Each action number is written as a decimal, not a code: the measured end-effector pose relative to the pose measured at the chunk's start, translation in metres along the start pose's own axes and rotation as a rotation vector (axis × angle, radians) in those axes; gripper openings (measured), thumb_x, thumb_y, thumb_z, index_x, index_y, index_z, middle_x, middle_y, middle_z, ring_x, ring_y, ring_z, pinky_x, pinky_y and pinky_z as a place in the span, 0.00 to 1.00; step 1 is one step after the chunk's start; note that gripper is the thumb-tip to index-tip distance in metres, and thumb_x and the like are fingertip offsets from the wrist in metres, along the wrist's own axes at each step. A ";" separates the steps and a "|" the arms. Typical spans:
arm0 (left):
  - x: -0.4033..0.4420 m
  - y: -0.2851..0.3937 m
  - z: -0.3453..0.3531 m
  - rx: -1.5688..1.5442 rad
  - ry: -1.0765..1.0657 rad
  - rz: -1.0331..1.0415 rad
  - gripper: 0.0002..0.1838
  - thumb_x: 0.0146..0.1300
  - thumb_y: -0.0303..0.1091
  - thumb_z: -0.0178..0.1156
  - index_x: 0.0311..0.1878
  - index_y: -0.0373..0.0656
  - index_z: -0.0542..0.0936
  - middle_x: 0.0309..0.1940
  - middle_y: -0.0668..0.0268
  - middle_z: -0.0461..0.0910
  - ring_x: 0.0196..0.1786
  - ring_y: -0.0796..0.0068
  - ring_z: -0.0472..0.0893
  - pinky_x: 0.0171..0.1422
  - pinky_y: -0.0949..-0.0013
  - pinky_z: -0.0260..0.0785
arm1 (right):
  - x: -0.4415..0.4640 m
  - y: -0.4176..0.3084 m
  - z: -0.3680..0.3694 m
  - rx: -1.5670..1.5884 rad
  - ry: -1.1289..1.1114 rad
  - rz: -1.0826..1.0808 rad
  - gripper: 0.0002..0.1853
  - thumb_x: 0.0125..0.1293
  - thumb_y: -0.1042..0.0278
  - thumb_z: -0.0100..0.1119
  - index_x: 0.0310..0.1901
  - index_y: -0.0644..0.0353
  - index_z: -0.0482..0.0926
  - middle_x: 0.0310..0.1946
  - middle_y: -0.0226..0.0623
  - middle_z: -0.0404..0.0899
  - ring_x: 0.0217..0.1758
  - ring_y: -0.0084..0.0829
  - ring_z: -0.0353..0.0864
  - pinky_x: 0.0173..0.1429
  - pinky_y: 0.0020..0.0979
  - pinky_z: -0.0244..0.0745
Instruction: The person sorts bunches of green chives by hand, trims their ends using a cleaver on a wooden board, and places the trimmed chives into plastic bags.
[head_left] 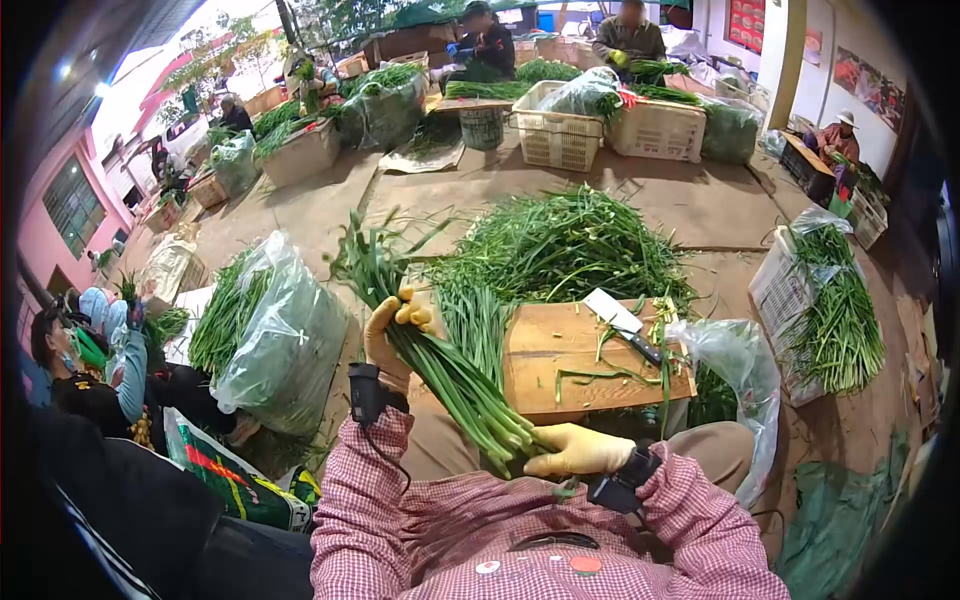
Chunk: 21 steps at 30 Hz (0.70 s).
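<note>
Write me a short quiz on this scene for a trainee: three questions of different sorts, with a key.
1. True or false: the left hand and the right hand both hold one bundle of greens.

2. Multiple choice: what lies on the wooden board among the scraps?
a) a pair of scissors
b) a knife
c) a ball of string

3. Fill in the word: seen from the wearer, the big loose pile lies ____ the board.

Key: 1. true; 2. b; 3. beyond.
</note>
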<state>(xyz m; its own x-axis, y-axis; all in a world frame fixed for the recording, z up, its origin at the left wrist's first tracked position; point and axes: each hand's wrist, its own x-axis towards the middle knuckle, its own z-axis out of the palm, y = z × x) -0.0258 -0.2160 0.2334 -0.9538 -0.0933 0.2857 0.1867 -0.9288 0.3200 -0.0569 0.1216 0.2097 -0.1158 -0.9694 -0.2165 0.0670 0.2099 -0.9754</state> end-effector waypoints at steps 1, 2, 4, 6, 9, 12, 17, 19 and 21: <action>-0.004 0.004 -0.007 -0.019 0.026 0.012 0.14 0.72 0.37 0.53 0.54 0.40 0.78 0.28 0.71 0.76 0.39 0.73 0.76 0.50 0.66 0.70 | -0.003 -0.001 -0.001 -0.128 0.092 0.046 0.26 0.69 0.61 0.60 0.66 0.59 0.71 0.53 0.37 0.81 0.55 0.25 0.77 0.61 0.28 0.70; -0.007 0.007 -0.012 -0.003 0.016 0.037 0.14 0.72 0.37 0.53 0.53 0.40 0.78 0.26 0.72 0.76 0.38 0.74 0.76 0.49 0.66 0.70 | -0.007 -0.011 0.000 -0.257 0.185 0.091 0.22 0.70 0.60 0.58 0.63 0.57 0.74 0.50 0.40 0.84 0.53 0.28 0.81 0.59 0.28 0.72; -0.014 0.015 -0.018 0.033 -0.009 0.083 0.13 0.73 0.36 0.52 0.52 0.40 0.79 0.24 0.73 0.75 0.36 0.76 0.76 0.48 0.68 0.70 | -0.020 -0.009 -0.001 -0.515 0.311 -0.033 0.14 0.71 0.62 0.54 0.53 0.54 0.80 0.42 0.42 0.85 0.46 0.41 0.85 0.51 0.34 0.77; -0.021 0.029 -0.022 -0.040 -0.038 0.149 0.14 0.73 0.37 0.51 0.49 0.39 0.81 0.24 0.73 0.73 0.35 0.75 0.74 0.46 0.68 0.68 | -0.035 0.014 -0.006 -0.724 0.414 -0.049 0.11 0.70 0.64 0.53 0.50 0.53 0.81 0.39 0.41 0.86 0.43 0.46 0.84 0.47 0.38 0.78; -0.035 0.052 -0.028 -0.006 -0.022 0.343 0.14 0.72 0.36 0.52 0.50 0.39 0.82 0.25 0.72 0.76 0.37 0.77 0.76 0.47 0.69 0.69 | -0.057 0.034 -0.020 -0.897 0.386 0.078 0.17 0.66 0.57 0.57 0.55 0.48 0.78 0.31 0.39 0.84 0.37 0.46 0.84 0.41 0.44 0.77; -0.037 0.050 -0.022 0.057 0.244 0.490 0.12 0.70 0.35 0.55 0.50 0.39 0.82 0.26 0.71 0.78 0.37 0.75 0.77 0.47 0.68 0.71 | -0.060 0.050 -0.017 -1.332 0.384 0.089 0.31 0.59 0.48 0.63 0.62 0.52 0.71 0.42 0.41 0.83 0.42 0.45 0.84 0.44 0.42 0.77; -0.034 0.018 -0.011 0.176 0.403 0.592 0.10 0.66 0.33 0.60 0.49 0.44 0.82 0.27 0.69 0.79 0.37 0.71 0.79 0.47 0.63 0.74 | -0.029 0.025 -0.017 -0.432 0.577 -0.198 0.26 0.65 0.64 0.65 0.62 0.63 0.73 0.51 0.42 0.81 0.52 0.32 0.83 0.57 0.31 0.76; -0.034 0.011 -0.013 0.175 0.434 0.585 0.10 0.66 0.33 0.60 0.49 0.44 0.82 0.28 0.69 0.80 0.38 0.70 0.80 0.47 0.62 0.75 | -0.017 0.008 -0.016 -0.388 0.707 -0.286 0.23 0.66 0.69 0.64 0.62 0.64 0.73 0.50 0.40 0.82 0.52 0.28 0.82 0.57 0.28 0.76; -0.033 -0.005 0.000 0.188 0.469 0.625 0.12 0.66 0.32 0.61 0.50 0.39 0.81 0.28 0.66 0.81 0.35 0.69 0.81 0.46 0.65 0.77 | -0.008 -0.003 -0.015 -0.236 0.755 -0.319 0.22 0.67 0.70 0.63 0.61 0.64 0.74 0.50 0.38 0.82 0.52 0.26 0.82 0.57 0.27 0.76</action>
<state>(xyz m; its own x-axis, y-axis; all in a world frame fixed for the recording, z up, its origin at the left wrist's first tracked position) 0.0049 -0.2085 0.2227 -0.6515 -0.7557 0.0667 0.7157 -0.5830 0.3846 -0.0710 0.1309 0.2135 -0.7292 -0.6595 0.1826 -0.2797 0.0436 -0.9591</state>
